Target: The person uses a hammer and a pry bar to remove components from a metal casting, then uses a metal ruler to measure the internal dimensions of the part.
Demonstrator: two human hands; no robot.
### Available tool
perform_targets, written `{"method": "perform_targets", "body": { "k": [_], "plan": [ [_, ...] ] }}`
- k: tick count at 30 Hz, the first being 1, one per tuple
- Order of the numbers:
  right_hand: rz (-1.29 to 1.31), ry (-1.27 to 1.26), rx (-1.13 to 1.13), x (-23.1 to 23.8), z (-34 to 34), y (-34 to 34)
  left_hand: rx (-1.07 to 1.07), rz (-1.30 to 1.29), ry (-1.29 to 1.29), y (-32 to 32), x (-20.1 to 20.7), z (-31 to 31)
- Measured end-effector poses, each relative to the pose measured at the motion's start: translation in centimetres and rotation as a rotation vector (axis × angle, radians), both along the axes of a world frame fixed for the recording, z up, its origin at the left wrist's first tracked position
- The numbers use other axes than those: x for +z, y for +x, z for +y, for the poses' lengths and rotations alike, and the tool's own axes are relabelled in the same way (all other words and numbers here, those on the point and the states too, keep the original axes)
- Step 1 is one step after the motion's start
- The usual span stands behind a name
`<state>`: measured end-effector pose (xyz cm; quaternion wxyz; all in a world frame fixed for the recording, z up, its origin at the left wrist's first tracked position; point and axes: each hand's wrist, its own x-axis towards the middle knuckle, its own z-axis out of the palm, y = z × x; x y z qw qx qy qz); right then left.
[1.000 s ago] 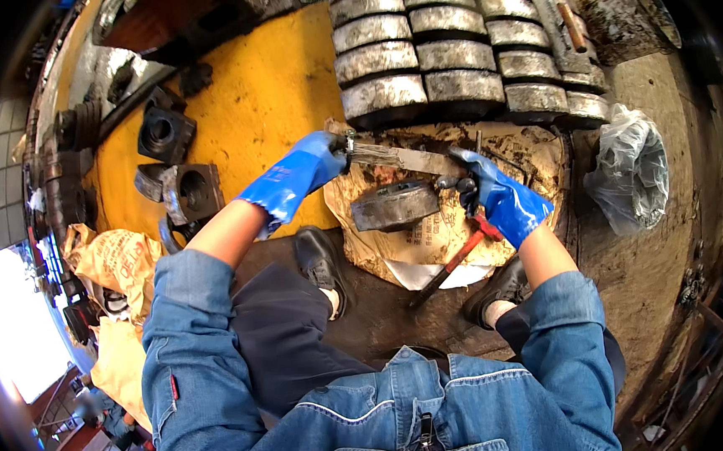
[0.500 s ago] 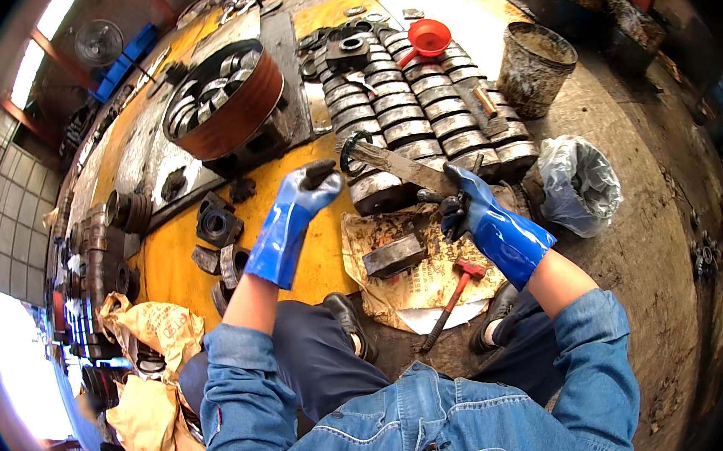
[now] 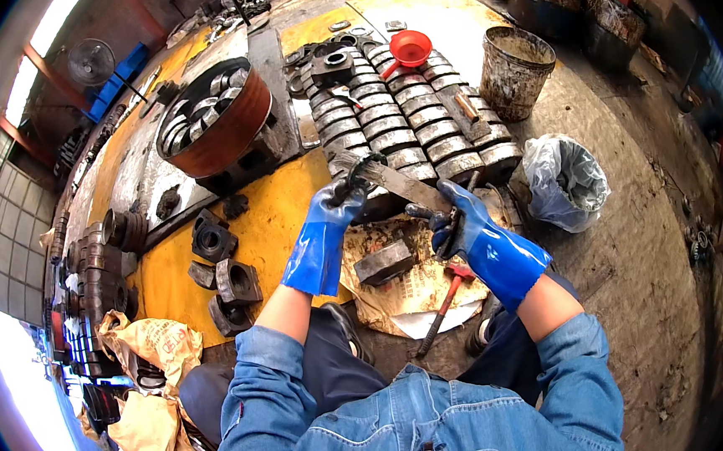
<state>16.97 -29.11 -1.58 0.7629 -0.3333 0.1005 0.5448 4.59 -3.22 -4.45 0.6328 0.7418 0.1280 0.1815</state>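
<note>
Both my hands wear blue rubber gloves, blackened at the fingers. My right hand grips the lower right end of a flat, worn metal blade; its handle, if any, is hidden in the fingers. A dark, greasy ring sits at the blade's upper left end. My left hand is closed on that ring. Below the hands, a rectangular metal block lies on a stained paper sack. Beside it is a hammer with a red head.
Rows of round metal rings lie ahead, with a red funnel-like scoop on top. A rusty drum holds more rings at left. A crusted bucket and a plastic-lined container stand right. Metal blocks lie left.
My left hand has moved right and closed on the dark ring at the blade's end. My right hand still grips the blade. The whole view has shifted slightly.
</note>
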Motion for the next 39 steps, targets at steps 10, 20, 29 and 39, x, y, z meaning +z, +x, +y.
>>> {"method": "perform_targets", "body": {
  "k": [10, 20, 29, 39],
  "plan": [
    [-0.021, -0.259, 0.033, 2.8, -0.5, -0.4, 0.138, 0.108, -0.174, -1.8, 2.2, 1.7],
    [-0.049, -0.163, 0.184, -0.2, 0.0, -0.3, 0.195, 0.206, -0.226, -2.4, 1.5, 2.4],
    [-0.105, -0.199, 0.183, -0.1, 1.4, -0.8, 0.22, 0.256, -0.252, -3.0, 1.4, 2.5],
    [-0.633, -0.63, 0.166, 1.5, 1.1, -2.3, 0.254, 0.288, -0.264, -3.0, 1.2, 3.3]
  ]
}}
